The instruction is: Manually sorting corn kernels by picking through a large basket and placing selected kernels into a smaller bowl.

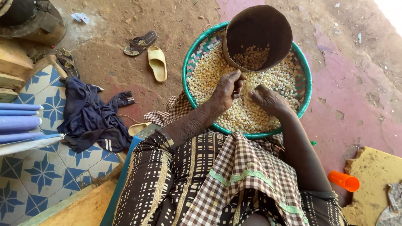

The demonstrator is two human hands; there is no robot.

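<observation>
A round woven basket with a green rim lies on the ground in front of my knees, filled with pale yellow maize kernels. A dark brown bowl is tilted over the far side of the basket, with some kernels inside it. My left hand grips the bowl's near lower edge. My right hand rests on the kernels just right of it, fingers loosely curled, and whether it holds any kernels is hidden. A checked cloth covers my lap.
A yellow sandal and a dark sandal lie on the dirt at left. Dark blue clothing is heaped on blue patterned tiles. An orange plastic cup lies by a yellow foam piece at right.
</observation>
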